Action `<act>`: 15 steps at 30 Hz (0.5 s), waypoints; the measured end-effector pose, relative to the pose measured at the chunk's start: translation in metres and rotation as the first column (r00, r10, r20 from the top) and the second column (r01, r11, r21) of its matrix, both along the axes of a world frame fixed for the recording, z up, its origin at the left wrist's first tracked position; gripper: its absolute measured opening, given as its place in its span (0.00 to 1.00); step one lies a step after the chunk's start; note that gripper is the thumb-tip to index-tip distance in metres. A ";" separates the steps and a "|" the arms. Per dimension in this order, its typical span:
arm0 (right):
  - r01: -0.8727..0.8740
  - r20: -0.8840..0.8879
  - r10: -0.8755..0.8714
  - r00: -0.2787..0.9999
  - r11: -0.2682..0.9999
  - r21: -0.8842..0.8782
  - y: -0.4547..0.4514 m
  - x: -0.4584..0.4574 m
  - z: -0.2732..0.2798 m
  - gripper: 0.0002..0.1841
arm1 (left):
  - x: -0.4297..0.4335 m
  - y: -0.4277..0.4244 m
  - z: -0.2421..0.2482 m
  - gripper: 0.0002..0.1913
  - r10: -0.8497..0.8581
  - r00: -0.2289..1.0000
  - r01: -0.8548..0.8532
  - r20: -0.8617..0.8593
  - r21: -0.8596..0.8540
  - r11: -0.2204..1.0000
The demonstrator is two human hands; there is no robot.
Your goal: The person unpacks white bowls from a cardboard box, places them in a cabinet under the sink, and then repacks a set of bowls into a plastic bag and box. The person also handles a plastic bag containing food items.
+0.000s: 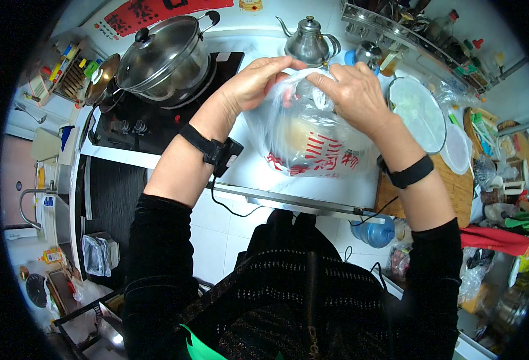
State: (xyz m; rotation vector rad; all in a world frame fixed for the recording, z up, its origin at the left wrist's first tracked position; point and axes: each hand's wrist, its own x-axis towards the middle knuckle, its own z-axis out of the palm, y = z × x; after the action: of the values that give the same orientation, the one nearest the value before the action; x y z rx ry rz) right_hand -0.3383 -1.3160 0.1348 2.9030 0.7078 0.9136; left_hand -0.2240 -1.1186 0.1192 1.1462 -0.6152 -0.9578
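Observation:
A clear plastic bag (287,135) with red printing stands on the white counter (255,175) before me, something pale and rounded inside it. My left hand (262,81) holds the left side of the bag's gathered top, with some fingers seen through the film. My right hand (354,94) grips the top from the right, thumb and fingers pinching the plastic. A white knotted or bunched piece of the bag hangs between both hands. What exactly lies in the bag cannot be told through the creased film.
Left stands a large lidded steel pot (165,63) on a black cooktop (134,130). A metal kettle (309,42) is behind my hands. To the right are a covered oval dish (416,114), a white round lid (455,148) and a wooden board (453,184). A rack (408,33) hangs above.

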 end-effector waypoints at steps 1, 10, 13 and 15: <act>0.022 0.079 -0.022 0.997 1.000 0.001 0.003 0.002 -0.005 0.15 | 0.000 -0.003 -0.002 0.20 0.042 0.998 -0.042 -0.038 0.015 0.999; -0.076 0.045 0.068 0.997 0.976 0.205 0.006 0.001 -0.016 0.14 | 0.012 -0.007 -0.010 0.07 0.234 0.939 -0.234 0.251 -0.030 0.972; -0.084 -0.017 0.096 0.995 0.931 0.356 0.004 -0.006 -0.027 0.13 | 0.031 -0.003 -0.025 0.04 0.400 0.822 -0.450 0.405 0.033 0.892; -0.017 -0.067 0.049 0.997 0.909 0.417 -0.002 -0.015 -0.037 0.13 | 0.049 0.002 -0.040 0.03 0.500 0.675 -0.605 0.543 0.019 0.796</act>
State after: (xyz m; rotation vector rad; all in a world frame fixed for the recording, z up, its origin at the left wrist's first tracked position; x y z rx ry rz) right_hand -0.3532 -1.3183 0.0978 3.3215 0.6336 1.0828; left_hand -0.1751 -1.1167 0.0795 1.6731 -0.5384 -0.1624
